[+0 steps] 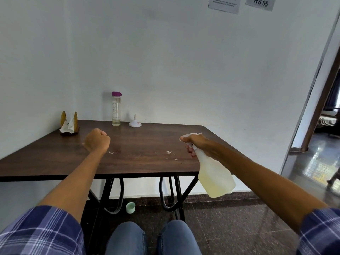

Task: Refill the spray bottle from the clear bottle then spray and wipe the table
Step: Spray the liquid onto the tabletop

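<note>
My right hand [196, 142] grips the neck and trigger of the white spray bottle [215, 173], held in the air over the table's right front, nozzle pointing left; pale yellow liquid fills its lower part. My left hand [96, 139] is a closed fist above the dark wooden table [55, 159], left of centre; whether it holds anything is hidden. The clear bottle [116, 109] with a purple cap stands upright at the back edge, nearly empty. A white funnel [135, 122] sits upside down beside it. Small white specks and droplets [168, 152] lie on the tabletop.
A wooden napkin holder [69, 124] with white tissue stands at the back left corner. A pale green cap [130, 207] lies on the floor under the table, among black metal legs. White walls close the back and left; a doorway opens at right.
</note>
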The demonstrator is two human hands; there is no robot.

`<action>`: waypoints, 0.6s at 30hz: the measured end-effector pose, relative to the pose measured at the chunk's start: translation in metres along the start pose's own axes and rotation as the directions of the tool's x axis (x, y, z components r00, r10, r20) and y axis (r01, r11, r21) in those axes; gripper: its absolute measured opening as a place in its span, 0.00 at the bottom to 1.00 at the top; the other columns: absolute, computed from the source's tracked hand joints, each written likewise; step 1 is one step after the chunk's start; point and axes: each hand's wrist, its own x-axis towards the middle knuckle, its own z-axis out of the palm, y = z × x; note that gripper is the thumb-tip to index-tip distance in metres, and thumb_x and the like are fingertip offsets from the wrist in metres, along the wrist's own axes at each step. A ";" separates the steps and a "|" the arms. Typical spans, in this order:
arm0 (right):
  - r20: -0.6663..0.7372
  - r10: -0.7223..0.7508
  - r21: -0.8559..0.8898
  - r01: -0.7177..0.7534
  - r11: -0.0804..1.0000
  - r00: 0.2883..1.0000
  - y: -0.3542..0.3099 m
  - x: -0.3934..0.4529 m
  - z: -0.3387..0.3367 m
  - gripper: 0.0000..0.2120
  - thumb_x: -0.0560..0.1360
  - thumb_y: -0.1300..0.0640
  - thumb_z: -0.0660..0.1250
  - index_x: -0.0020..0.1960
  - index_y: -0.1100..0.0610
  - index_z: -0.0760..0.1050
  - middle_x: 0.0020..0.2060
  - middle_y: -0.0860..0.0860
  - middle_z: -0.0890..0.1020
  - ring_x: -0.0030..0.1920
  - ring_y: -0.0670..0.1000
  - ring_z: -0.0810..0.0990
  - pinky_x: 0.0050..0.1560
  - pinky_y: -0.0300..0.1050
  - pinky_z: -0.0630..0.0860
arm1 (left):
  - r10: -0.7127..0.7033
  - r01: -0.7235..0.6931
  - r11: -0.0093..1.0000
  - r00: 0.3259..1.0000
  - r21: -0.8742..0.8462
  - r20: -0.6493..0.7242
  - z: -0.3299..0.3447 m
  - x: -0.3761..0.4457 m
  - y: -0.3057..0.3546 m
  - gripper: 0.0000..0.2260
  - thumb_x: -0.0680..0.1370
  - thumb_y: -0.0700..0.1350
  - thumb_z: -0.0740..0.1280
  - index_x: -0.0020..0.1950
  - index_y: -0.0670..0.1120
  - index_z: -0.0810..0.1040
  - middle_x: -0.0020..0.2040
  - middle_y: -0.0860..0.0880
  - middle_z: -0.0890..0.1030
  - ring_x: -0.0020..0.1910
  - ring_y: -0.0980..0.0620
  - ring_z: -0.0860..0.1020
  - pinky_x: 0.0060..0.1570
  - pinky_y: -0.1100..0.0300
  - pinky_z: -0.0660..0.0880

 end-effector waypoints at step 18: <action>0.072 -0.029 0.161 0.017 0.987 0.997 -0.021 -0.011 -0.004 0.14 0.78 0.47 0.61 0.52 0.58 0.74 0.34 0.54 0.76 0.32 0.51 0.75 0.29 0.40 0.76 | -0.016 0.016 1.000 1.000 -0.005 0.005 0.001 0.000 -0.007 0.10 0.76 0.35 0.60 0.52 0.41 0.80 0.54 0.42 0.81 0.57 0.42 0.75 0.59 0.48 0.67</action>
